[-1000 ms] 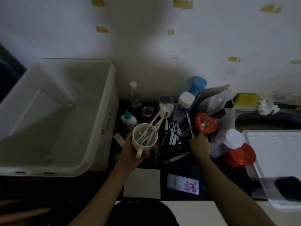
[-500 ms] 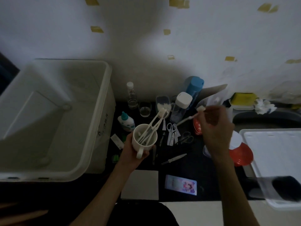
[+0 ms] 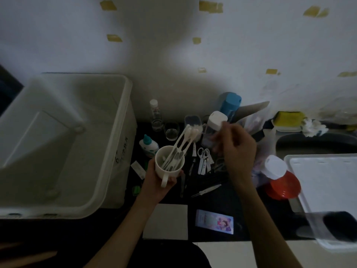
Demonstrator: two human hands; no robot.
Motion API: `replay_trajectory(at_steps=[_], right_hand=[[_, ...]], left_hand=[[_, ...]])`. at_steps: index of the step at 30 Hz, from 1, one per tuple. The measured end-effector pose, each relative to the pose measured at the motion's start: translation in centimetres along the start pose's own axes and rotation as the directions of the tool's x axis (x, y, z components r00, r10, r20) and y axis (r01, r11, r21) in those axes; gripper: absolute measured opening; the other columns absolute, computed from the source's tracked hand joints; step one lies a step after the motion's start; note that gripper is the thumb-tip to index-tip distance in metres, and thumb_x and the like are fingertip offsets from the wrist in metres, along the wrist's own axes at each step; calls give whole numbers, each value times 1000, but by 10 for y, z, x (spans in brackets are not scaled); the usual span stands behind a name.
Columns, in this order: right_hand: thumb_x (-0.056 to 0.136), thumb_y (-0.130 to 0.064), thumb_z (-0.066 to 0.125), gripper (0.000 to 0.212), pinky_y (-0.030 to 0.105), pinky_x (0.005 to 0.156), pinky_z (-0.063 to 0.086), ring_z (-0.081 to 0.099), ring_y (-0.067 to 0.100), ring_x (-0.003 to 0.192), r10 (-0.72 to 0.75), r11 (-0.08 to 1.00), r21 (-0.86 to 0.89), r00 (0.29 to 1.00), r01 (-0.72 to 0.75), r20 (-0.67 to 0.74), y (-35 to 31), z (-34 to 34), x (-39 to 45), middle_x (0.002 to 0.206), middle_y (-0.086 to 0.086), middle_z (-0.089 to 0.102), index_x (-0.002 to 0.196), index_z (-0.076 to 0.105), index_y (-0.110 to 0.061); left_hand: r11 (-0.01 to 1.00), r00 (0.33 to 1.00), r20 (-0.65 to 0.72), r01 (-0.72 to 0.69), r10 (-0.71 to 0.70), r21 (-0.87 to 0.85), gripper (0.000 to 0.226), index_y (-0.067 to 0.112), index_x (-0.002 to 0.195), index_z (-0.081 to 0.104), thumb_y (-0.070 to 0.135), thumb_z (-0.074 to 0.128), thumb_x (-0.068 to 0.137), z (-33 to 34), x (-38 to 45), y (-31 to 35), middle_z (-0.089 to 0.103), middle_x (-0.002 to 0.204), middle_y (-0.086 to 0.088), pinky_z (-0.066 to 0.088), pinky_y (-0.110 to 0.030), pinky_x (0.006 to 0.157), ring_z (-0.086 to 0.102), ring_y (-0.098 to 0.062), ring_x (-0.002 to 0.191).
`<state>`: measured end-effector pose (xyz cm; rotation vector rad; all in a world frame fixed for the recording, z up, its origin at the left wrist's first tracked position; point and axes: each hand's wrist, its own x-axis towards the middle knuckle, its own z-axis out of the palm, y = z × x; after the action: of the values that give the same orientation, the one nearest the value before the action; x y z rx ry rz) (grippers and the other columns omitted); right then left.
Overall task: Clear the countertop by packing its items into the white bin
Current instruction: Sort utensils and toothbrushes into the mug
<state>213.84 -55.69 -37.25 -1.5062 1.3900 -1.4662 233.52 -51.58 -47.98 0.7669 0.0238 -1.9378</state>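
The white bin (image 3: pixel 123 132) stands on the left, with nothing visible inside. My left hand (image 3: pixel 154 182) grips a white mug (image 3: pixel 168 171) just right of the bin. Several white brush sticks (image 3: pixel 185 140) lean out of the mug toward the wall. My right hand (image 3: pixel 237 153) hovers blurred over the small scissors (image 3: pixel 203 151), fingers curled beside a white-capped bottle (image 3: pixel 217 119). Whether those fingers pinch anything is unclear. On the dark countertop (image 3: pixel 222 202) lie tweezers (image 3: pixel 207 189), a printed card (image 3: pixel 214 221) and a white pad (image 3: pixel 166 221).
A glue bottle (image 3: pixel 148 144), a clear bottle (image 3: pixel 155 115) and a small glass (image 3: pixel 171 131) stand near the bin. A blue container (image 3: pixel 229 102) is by the wall. A red lidded jar (image 3: pixel 284 184), a white tray (image 3: pixel 328 180), the sink (image 3: pixel 316 146) and a yellow sponge (image 3: pixel 287 118) are on the right.
My right hand lifted a white brush stick off the counter and swung left toward the mug. The cluster of brush heads above the mug looks wider now. The mug stayed put.
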Motion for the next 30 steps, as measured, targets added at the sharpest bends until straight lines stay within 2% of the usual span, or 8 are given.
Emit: replay_trajectory(at_steps=[2, 5, 7, 13, 17, 23, 26, 30], right_hand=[[100, -21, 54, 20, 20, 57, 51, 64, 3, 60, 150, 980, -117, 983, -162, -109, 46, 0, 1, 75, -1, 67, 90, 62, -6], [88, -19, 70, 23, 28, 71, 52, 69, 15, 86, 460, 806, -491, 872, -331, 167, 138, 4, -3, 96, 7, 70, 105, 64, -6], [79, -20, 78, 39, 28, 74, 47, 64, 27, 97, 572, 694, -641, 793, -329, 212, 180, 11, -7, 108, 14, 67, 111, 61, -5], [76, -24, 81, 56, 38, 82, 46, 56, 38, 105, 630, 630, -685, 756, -366, 176, 203, 32, 0, 123, 18, 48, 118, 52, 0], [70, -36, 83, 54, 30, 62, 43, 64, 33, 84, 696, 563, -719, 703, -407, 148, 236, 34, 9, 96, 19, 64, 97, 56, 1], [83, -24, 73, 33, 26, 55, 37, 55, 22, 64, 708, 556, -734, 684, -390, 173, 218, 38, 9, 70, 9, 54, 70, 50, -4], [78, -21, 71, 30, 28, 60, 41, 68, 33, 83, 719, 527, -747, 681, -405, 139, 218, 39, 8, 86, 21, 65, 85, 59, 6], [78, -15, 73, 39, 30, 62, 39, 65, 37, 93, 706, 545, -749, 688, -377, 167, 206, 41, 4, 103, 24, 64, 103, 56, 9]], left_hand=[[1000, 999, 38, -11, 11, 13, 56, 11, 109, 73, 44, 82, 64, -5, 0, 2, 66, 113, -13, 47, -20, 45, 64, -31, 89], [999, 998, 62, -18, 17, 30, 66, 12, 106, 75, 43, 91, 50, -7, -4, 4, 66, 113, -12, 46, -19, 46, 65, -30, 88], [999, 998, 65, -21, 18, 39, 66, 12, 103, 76, 42, 93, 46, -4, -8, 4, 69, 108, -11, 46, -19, 45, 67, -30, 84], [994, 996, 79, -59, 51, 95, 63, 12, 99, 77, 47, 91, 49, -3, -14, 5, 72, 101, -10, 47, -19, 46, 68, -26, 80], [992, 996, 65, -65, 59, 104, 65, 11, 104, 75, 49, 89, 52, -6, -15, 9, 70, 104, -12, 47, -20, 45, 66, -29, 82], [992, 996, 62, -71, 65, 101, 66, 11, 106, 74, 49, 89, 53, -7, -13, 10, 68, 106, -12, 47, -21, 46, 65, -30, 83], [990, 996, 49, -77, 72, 119, 67, 11, 103, 75, 49, 90, 50, -6, -14, 9, 69, 105, -12, 47, -21, 46, 66, -30, 81], [990, 997, 38, -69, 64, 124, 65, 11, 105, 74, 50, 87, 55, -6, -12, 8, 69, 106, -13, 48, -22, 47, 66, -30, 82]])
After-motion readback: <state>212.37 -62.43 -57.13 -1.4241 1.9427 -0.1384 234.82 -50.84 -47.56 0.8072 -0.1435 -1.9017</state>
